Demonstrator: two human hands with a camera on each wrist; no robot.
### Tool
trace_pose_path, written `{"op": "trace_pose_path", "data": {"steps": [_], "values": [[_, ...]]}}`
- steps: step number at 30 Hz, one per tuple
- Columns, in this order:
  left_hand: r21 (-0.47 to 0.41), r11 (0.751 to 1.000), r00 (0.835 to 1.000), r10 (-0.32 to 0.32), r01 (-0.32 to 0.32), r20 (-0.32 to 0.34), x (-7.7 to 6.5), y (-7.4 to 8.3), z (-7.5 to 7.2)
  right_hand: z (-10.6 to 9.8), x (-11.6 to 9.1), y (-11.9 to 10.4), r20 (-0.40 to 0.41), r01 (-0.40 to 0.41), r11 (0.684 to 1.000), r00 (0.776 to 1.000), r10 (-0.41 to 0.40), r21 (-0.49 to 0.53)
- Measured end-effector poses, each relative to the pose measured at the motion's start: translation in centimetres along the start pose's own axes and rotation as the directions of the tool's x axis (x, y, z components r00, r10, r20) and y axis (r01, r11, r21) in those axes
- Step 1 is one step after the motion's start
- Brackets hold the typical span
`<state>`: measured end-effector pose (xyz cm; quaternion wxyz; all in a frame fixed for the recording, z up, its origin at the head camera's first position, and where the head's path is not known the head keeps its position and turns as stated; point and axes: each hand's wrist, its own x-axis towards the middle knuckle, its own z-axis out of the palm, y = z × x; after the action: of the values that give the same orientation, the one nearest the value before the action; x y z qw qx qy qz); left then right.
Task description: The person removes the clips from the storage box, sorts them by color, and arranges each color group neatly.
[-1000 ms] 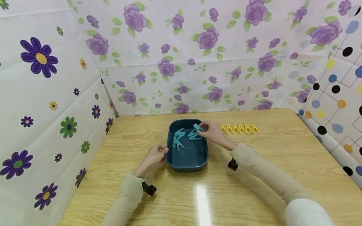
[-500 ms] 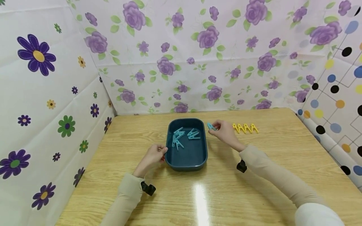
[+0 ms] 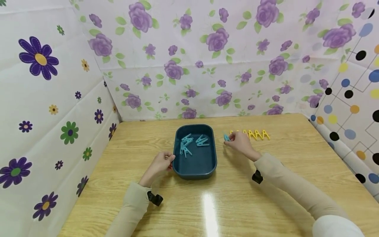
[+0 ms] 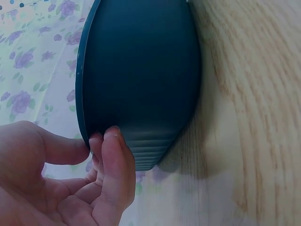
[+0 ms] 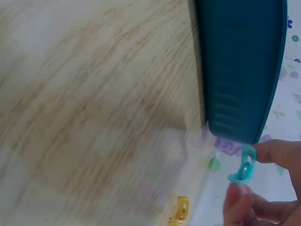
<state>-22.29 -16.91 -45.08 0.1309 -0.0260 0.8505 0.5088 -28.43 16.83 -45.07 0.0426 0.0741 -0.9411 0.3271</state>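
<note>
Clothespin point(image 3: 226, 137), light blue, is pinched between the thumb and fingertips of the right hand point(image 3: 242, 144), just to the right of a dark teal bin point(image 3: 195, 176). Can't really tell from these angles if it's touching the table point(image 3: 139, 138) or held a bit above it.

Left hand point(image 3: 161, 162) has hold of the bin's left side, thumb at the rim and fingertips against the outer wall; you can see that best from the left wrist.

Inside the bin there's a messy little pile of blue pins point(image 3: 186, 142) on the left, plus a smaller bunch point(image 3: 202, 141) over on the right, near the back half.

Behind the right hand and off to its right runs a row of yellow pins point(image 3: 258, 134), partly covered by the hand. Both arms have beige sleeves point(image 3: 284, 176) and a black gadget point(image 3: 155, 198) at each wrist. Backdrop's a purple rose sheet point(image 3: 183, 49).
</note>
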Motion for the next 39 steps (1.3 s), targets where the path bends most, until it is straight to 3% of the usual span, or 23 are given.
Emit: {"op": "trace_pose_path", "data": {"steps": [18,27,39], "values": [[-0.033,0.999,1.0,0.007,-0.007,-0.002,-0.2,0.0,0.1,0.5,-0.3,1.6,0.225,-0.049,0.993,0.972,0.072,-0.105],[-0.051,0.999,1.0,0.02,-0.019,0.021,-0.2,-0.1,0.3,0.3,-0.1,2.3,0.215,-0.077,0.991,0.971,0.1,-0.112],[-0.05,0.999,1.0,0.013,-0.012,0.02,-0.1,-0.1,0.3,-0.9,-0.2,2.2,0.196,-0.033,0.993,0.979,0.054,-0.11]]}}
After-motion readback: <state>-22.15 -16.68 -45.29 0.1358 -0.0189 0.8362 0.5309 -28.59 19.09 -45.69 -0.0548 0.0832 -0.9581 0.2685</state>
